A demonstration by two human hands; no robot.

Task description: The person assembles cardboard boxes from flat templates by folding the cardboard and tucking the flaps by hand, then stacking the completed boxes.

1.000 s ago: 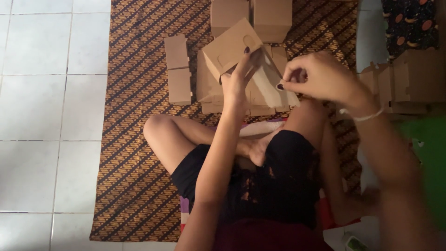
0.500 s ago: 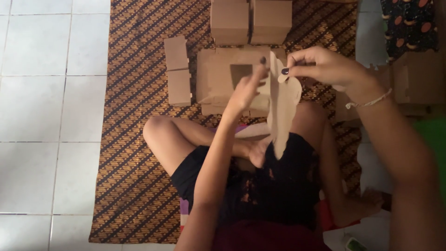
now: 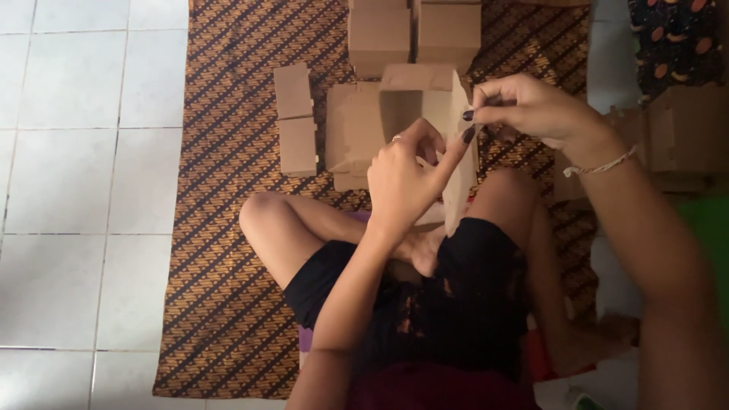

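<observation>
A flat brown cardboard piece (image 3: pixel 459 178) hangs upright in front of me, above my crossed legs. My right hand (image 3: pixel 531 110) pinches its top edge with thumb and fingers. My left hand (image 3: pixel 406 171) holds the piece from the left side, fingers curled on its edge. Just beyond the hands lies a partly folded cardboard box (image 3: pixel 364 125) on the patterned mat (image 3: pixel 228 190).
Two folded cardboard boxes (image 3: pixel 414 30) stand at the far end of the mat. Two small cardboard pieces (image 3: pixel 295 118) lie to the left. More cardboard shapes (image 3: pixel 680 137) are stacked at the right. White floor tiles (image 3: pixel 76 152) lie to the left.
The cardboard piece was first held low over the box, then lifted and turned to hang vertically. Both hands have shifted slightly right and closer together on its upper edge.
</observation>
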